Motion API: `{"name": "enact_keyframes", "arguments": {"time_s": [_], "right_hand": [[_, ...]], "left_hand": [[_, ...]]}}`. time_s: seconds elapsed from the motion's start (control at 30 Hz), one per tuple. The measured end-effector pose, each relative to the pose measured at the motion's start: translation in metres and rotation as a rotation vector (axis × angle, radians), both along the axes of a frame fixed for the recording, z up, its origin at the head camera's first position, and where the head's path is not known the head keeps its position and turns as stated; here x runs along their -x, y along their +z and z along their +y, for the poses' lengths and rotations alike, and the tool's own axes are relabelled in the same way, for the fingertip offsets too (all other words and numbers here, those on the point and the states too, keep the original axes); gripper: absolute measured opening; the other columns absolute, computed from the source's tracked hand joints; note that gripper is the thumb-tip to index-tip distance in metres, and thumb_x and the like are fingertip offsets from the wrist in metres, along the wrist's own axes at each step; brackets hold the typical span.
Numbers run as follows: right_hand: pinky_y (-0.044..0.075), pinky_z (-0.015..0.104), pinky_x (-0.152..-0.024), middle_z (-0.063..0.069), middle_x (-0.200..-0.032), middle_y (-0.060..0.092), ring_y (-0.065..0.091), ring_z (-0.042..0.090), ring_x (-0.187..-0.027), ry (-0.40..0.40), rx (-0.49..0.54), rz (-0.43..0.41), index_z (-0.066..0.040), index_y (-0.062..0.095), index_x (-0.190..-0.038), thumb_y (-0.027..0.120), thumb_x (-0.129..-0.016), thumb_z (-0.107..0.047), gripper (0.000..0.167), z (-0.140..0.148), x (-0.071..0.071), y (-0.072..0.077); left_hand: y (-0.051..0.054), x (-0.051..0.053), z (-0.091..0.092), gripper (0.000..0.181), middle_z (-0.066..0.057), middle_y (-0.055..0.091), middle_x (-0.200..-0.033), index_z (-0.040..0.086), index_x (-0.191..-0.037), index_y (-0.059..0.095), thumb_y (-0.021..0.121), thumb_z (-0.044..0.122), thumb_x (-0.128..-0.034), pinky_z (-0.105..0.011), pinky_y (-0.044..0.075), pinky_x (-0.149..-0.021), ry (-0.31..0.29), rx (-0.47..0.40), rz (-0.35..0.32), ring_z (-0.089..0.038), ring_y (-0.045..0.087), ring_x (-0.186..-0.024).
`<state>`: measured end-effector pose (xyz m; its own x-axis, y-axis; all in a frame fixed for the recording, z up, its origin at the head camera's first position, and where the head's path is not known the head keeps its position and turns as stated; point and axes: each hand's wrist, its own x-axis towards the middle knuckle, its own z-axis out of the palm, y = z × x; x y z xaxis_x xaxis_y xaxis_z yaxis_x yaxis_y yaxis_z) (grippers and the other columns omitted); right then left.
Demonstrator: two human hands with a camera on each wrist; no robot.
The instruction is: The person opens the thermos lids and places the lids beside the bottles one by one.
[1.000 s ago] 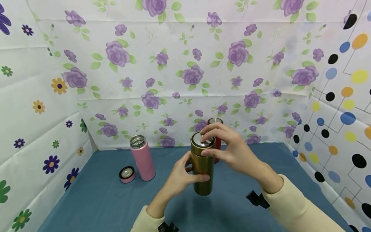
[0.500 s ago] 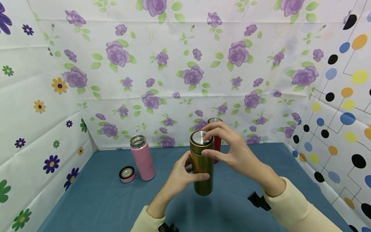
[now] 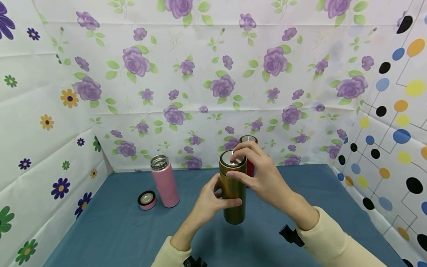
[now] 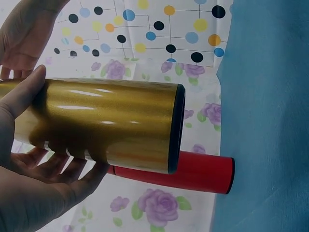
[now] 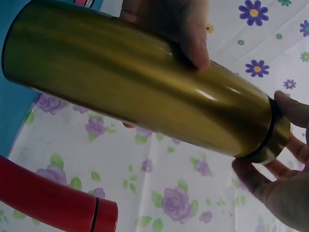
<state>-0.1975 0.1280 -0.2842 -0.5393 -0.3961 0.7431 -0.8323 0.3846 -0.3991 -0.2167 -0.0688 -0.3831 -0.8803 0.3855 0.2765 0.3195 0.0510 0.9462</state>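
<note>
A gold thermos bottle (image 3: 234, 213) is held upright above the table, its base apart from the cloth in the left wrist view. My left hand (image 3: 207, 204) grips its body, thumb across the near side and fingers behind. On top, the bottle's lid (image 3: 225, 170) has a shiny metal disc and a dark rim. My right hand (image 3: 263, 173) holds this lid by its edge, with the thumb in front and fingers curled over the top. In the right wrist view, a dark ring (image 5: 268, 140) marks the seam between lid and body.
Behind the right hand stands a red thermos bottle (image 4: 203, 173) with a metal-topped lid. To the left, a pink thermos bottle (image 3: 165, 188) stands uncapped, its pink lid (image 3: 146, 200) lying beside it. Blue cloth (image 3: 110, 226) covers the table; patterned sheets surround it on three sides.
My right hand has turned on the lid, its thumb shifting left across the front and its wrist moving left. The left hand and the gold bottle stay almost in place.
</note>
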Motion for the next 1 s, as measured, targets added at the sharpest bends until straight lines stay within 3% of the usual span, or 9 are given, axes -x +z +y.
{"name": "enact_keyframes", "arguments": {"time_s": [0.17, 0.3, 0.43, 0.53, 0.67, 0.83, 1.0], "right_hand": [[0.052, 0.033, -0.089, 0.005, -0.127, 0.059, 0.057, 0.019, -0.116, 0.089, -0.019, -0.034, -0.012, 0.068, -0.108, 0.085, -0.084, -0.002, 0.031, 0.009, 0.002, 0.004], [0.052, 0.033, -0.092, 0.002, -0.131, 0.058, 0.055, 0.018, -0.12, 0.197, -0.031, -0.125, -0.015, 0.068, -0.111, 0.083, -0.086, 0.0, 0.033, 0.02, 0.006, 0.007], [0.055, 0.035, -0.086, 0.003, -0.134, 0.059, 0.056, 0.022, -0.121, 0.304, -0.018, -0.207, -0.018, 0.069, -0.113, 0.081, -0.089, 0.0, 0.032, 0.028, 0.011, 0.009], [0.055, 0.036, -0.081, 0.004, -0.136, 0.06, 0.057, 0.024, -0.119, 0.34, -0.018, -0.23, -0.019, 0.07, -0.113, 0.081, -0.09, -0.002, 0.031, 0.031, 0.013, 0.009], [0.054, 0.037, -0.086, 0.003, -0.139, 0.059, 0.056, 0.022, -0.125, 0.314, -0.049, -0.214, -0.02, 0.069, -0.115, 0.081, -0.09, -0.003, 0.033, 0.032, 0.013, 0.011], [0.05, 0.038, -0.103, 0.002, -0.135, 0.061, 0.055, 0.019, -0.128, 0.189, -0.068, -0.098, -0.017, 0.068, -0.114, 0.084, -0.086, -0.002, 0.035, 0.023, 0.01, 0.01], [0.052, 0.041, -0.099, 0.005, -0.128, 0.062, 0.059, 0.02, -0.12, 0.077, -0.061, -0.019, -0.014, 0.068, -0.108, 0.086, -0.085, -0.006, 0.03, 0.011, 0.005, 0.005]], "left_hand": [[0.003, -0.001, -0.003, 0.068, -0.002, 0.062, -0.131, 0.024, -0.146, 0.052, 0.087, 0.027, -0.088, -0.055, 0.048, -0.107, -0.049, 0.025, -0.015, -0.021, 0.059, -0.121], [0.006, -0.001, -0.009, 0.068, -0.001, 0.061, -0.136, 0.026, -0.147, 0.052, 0.086, 0.026, -0.0883, -0.058, 0.045, -0.109, -0.129, 0.029, -0.049, -0.022, 0.058, -0.125], [0.007, 0.0, -0.011, 0.071, 0.0, 0.059, -0.142, 0.029, -0.15, 0.05, 0.085, 0.026, -0.0887, -0.055, 0.045, -0.11, -0.206, 0.028, -0.071, -0.023, 0.059, -0.127], [0.007, 0.0, -0.01, 0.071, 0.001, 0.058, -0.143, 0.03, -0.15, 0.05, 0.086, 0.027, -0.0885, -0.055, 0.045, -0.11, -0.211, 0.032, -0.065, -0.022, 0.059, -0.128], [0.006, 0.0, -0.009, 0.07, 0.002, 0.061, -0.138, 0.029, -0.148, 0.052, 0.087, 0.029, -0.0874, -0.058, 0.045, -0.109, -0.147, 0.046, -0.049, -0.021, 0.059, -0.126], [0.004, 0.0, -0.007, 0.066, -0.002, 0.063, -0.129, 0.024, -0.143, 0.055, 0.088, 0.029, -0.0865, -0.057, 0.048, -0.106, -0.042, 0.065, -0.028, -0.021, 0.06, -0.12], [0.003, 0.001, -0.006, 0.066, -0.004, 0.063, -0.128, 0.022, -0.143, 0.055, 0.088, 0.028, -0.0861, -0.053, 0.05, -0.105, 0.003, 0.056, -0.013, -0.021, 0.059, -0.119]]}}
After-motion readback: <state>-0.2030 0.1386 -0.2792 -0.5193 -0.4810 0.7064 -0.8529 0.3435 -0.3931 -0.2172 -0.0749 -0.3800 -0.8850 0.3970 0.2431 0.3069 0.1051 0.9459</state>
